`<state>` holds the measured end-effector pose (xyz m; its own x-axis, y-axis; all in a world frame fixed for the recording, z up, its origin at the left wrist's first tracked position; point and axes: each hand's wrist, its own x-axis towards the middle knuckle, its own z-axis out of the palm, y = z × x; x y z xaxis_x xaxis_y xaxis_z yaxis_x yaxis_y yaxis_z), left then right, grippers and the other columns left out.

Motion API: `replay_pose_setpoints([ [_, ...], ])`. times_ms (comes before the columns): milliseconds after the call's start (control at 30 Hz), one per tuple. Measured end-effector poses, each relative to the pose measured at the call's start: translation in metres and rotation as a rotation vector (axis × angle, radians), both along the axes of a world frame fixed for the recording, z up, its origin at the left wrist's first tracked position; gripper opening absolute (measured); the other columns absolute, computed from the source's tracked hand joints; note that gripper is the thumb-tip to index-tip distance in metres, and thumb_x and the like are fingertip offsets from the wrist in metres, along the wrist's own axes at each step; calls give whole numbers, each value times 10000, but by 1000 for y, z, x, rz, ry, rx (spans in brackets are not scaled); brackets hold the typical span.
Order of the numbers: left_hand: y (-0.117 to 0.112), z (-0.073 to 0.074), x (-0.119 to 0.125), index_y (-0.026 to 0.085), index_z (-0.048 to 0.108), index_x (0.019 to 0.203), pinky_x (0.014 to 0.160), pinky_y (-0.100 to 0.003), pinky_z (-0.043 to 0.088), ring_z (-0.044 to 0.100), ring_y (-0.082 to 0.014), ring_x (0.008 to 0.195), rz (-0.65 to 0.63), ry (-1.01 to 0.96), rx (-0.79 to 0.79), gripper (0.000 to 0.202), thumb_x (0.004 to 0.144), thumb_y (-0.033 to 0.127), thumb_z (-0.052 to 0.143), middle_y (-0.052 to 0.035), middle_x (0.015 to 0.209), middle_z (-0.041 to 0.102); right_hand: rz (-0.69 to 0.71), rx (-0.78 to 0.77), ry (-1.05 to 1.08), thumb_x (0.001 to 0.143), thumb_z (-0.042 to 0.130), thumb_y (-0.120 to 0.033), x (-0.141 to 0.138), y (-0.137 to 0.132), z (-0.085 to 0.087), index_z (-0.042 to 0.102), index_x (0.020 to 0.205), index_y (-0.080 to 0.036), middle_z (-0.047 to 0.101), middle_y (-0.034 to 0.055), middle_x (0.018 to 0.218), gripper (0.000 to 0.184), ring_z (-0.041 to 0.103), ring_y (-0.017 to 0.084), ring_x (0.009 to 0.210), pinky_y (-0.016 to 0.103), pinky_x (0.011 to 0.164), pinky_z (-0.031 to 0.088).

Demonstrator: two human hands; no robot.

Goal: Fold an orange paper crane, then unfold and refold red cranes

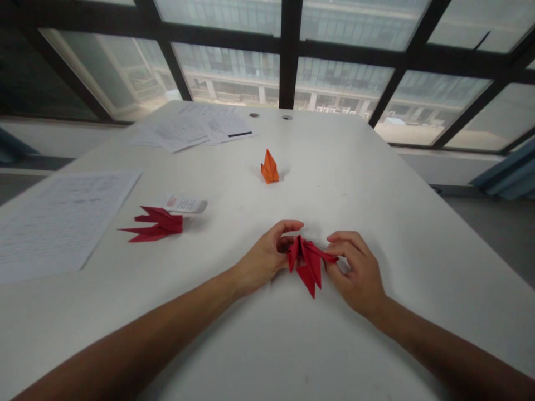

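A red folded-paper origami figure with several pointed flaps is held between both hands, just above the white table. My left hand grips its left side, thumb and fingers closed around the paper, the fingertips partly hidden behind it. On the other side, my right hand pinches a narrow point that sticks out to the right. Two longer flaps hang down toward me. A second red origami piece with long thin points lies to the left, apart from my hands. Farther back stands a small orange origami piece.
A white remote-like object lies behind the left red piece. One printed sheet is at the table's left edge, and several more papers overlap at the back left. Dark-framed windows rise beyond the white table.
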<state>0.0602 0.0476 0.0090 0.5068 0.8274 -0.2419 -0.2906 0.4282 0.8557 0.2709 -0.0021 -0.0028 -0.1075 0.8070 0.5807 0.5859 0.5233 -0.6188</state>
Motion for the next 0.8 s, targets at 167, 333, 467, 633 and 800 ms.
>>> replay_pose_setpoints([
  [167, 4, 1, -1, 172, 639, 1033, 794, -249, 510, 673, -136, 863, 64, -42, -11, 428, 678, 66, 855, -36, 1009, 707, -35, -174, 137, 858, 636, -93, 5, 8, -3, 670, 890, -243, 624, 64, 1115, 157, 648, 218, 985, 340, 745, 574],
  [333, 6, 2, 0, 165, 660, 1037, 830, -281, 532, 687, -171, 934, 119, -95, -60, 362, 734, 94, 843, -59, 1024, 721, 14, -241, 251, 897, 634, -122, 6, 8, -4, 686, 916, -248, 607, 57, 1150, 137, 646, 196, 982, 318, 743, 592],
  [467, 8, 3, -1, 152, 680, 1022, 769, -269, 551, 688, -166, 889, 95, -145, -65, 257, 797, 145, 802, -66, 992, 728, 38, -258, 326, 898, 648, -132, 5, 9, -2, 692, 911, -239, 610, 60, 1140, 116, 658, 189, 988, 292, 726, 600],
  [633, 9, 2, -2, 170, 657, 1001, 718, -258, 561, 682, -146, 796, 88, -182, -88, 145, 871, 147, 715, -47, 915, 726, 44, -279, 336, 904, 649, -136, 5, 10, 1, 705, 927, -241, 611, 59, 1158, 121, 668, 171, 956, 275, 715, 610],
  [800, 9, 1, -3, 180, 656, 985, 709, -255, 562, 684, -145, 782, 104, -242, -119, 69, 917, 173, 666, -51, 912, 718, 45, -312, 338, 903, 650, -133, 7, 12, 0, 710, 905, -238, 599, 58, 1163, 121, 683, 166, 919, 282, 710, 618],
])
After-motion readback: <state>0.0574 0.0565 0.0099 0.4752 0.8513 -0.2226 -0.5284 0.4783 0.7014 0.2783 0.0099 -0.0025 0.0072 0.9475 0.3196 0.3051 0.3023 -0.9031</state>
